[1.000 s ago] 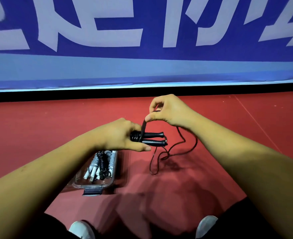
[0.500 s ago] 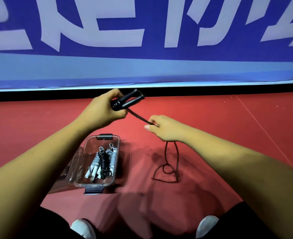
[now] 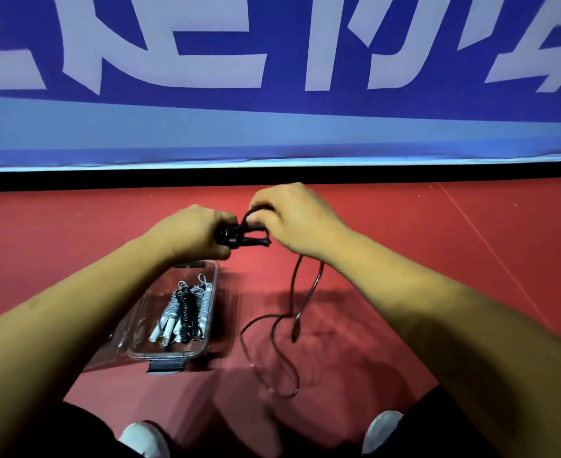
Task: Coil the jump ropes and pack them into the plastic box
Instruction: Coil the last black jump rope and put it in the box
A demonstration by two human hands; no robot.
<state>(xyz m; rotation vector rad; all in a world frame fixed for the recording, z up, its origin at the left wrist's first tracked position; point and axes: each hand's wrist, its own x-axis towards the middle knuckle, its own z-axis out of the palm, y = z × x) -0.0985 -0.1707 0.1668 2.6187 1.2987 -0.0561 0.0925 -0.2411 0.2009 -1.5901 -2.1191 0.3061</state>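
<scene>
Both hands are raised just past the far end of the plastic box (image 3: 211, 302). The two black handles (image 3: 252, 241) of one jump rope are gripped side by side in the curled fingers of the left hand (image 3: 190, 233). A loop of its cord is pinched between the thumb and fingertips of the right hand (image 3: 295, 219), directly above the handles. The handles are probably clamped together so that they serve as a core, with the loop lifted to be laid round them as a further turn.

Nearest, on the near side of the box, two white shoe tips (image 3: 143, 438) are seen. The box itself lies open on the red floor (image 3: 404, 252), likely kept within reach so that finished bundles can be dropped in. Three coiled ropes are counted inside it: one black (image 3: 186, 309) between two pale ones (image 3: 168, 317). To the right of the box, the unwound slack (image 3: 295, 325) hangs from the hands and is spread in loose curves, so the coiling is judged only partly done. Beyond the box, a blue banner (image 3: 272, 127) is hung.
</scene>
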